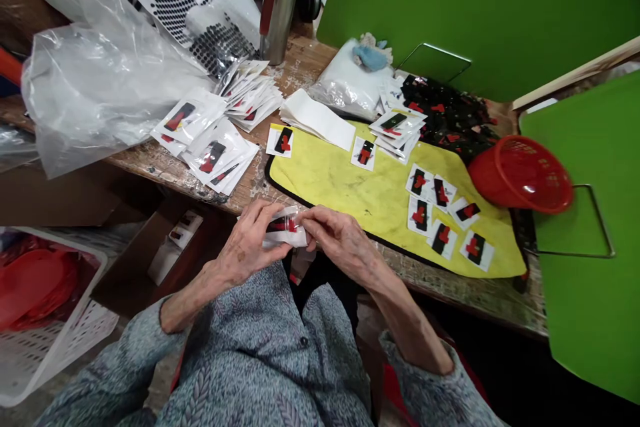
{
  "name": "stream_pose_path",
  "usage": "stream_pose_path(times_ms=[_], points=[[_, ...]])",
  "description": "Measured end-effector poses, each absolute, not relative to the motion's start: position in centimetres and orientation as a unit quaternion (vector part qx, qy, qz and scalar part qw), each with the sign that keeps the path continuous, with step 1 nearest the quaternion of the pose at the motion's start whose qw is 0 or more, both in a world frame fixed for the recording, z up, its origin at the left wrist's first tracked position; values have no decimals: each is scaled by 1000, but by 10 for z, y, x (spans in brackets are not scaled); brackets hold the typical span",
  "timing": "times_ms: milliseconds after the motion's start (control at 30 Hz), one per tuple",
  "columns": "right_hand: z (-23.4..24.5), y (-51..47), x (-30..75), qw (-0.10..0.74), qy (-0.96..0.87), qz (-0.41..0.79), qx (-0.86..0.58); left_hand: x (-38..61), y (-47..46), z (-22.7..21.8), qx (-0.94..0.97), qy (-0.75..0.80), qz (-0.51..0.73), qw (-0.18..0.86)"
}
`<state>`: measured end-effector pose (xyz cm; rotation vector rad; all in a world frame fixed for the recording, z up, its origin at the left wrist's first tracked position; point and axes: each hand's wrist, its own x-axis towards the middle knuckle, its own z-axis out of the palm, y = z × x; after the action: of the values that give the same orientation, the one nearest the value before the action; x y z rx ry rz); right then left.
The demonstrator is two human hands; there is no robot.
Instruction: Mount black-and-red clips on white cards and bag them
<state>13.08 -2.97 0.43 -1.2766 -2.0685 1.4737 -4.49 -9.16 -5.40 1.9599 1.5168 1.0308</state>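
Observation:
My left hand is closed round a small clear packet near the table's front edge. Inside the packet a black and red piece shows against white. At the packet's right end, my right hand pinches with thumb and forefinger; its fingertips hide that end. Beyond the hands lies a yellow cloth with dark edging. Several white cards bearing black and red pieces rest on its right part, among them one card. Two more lie apart, a card at the middle and another card at the left corner.
Finished-looking packets pile up at the left, before a large plastic bag. A steel flask stands behind. Folded white paper borders the cloth. A red basket leans at the right, near loose black and red pieces.

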Motion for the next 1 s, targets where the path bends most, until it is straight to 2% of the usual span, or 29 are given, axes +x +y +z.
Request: stream_pose_path(times_ms=[100,167,300,467,567,867,1000], points=[[1,-32,130,179,-718,464,-486,-42,-92,-54,710,544,382,232],[-5,-32,130,190,-668,512,-506,-40,-92,-53,709,540,392,229],[-14,-29,131,159,-597,640,-457,-41,-91,-46,703,534,394,257],[-6,-27,135,136,-671,581,-440,-49,-83,-30,590,514,383,492],[-2,-27,136,105,-648,639,-401,-53,-78,-25,533,499,375,571],[-17,-30,134,47,-574,750,-324,-44,-84,-29,570,488,379,542],[-19,-24,141,-14,-561,777,-286,-42,-86,-27,558,509,391,526]])
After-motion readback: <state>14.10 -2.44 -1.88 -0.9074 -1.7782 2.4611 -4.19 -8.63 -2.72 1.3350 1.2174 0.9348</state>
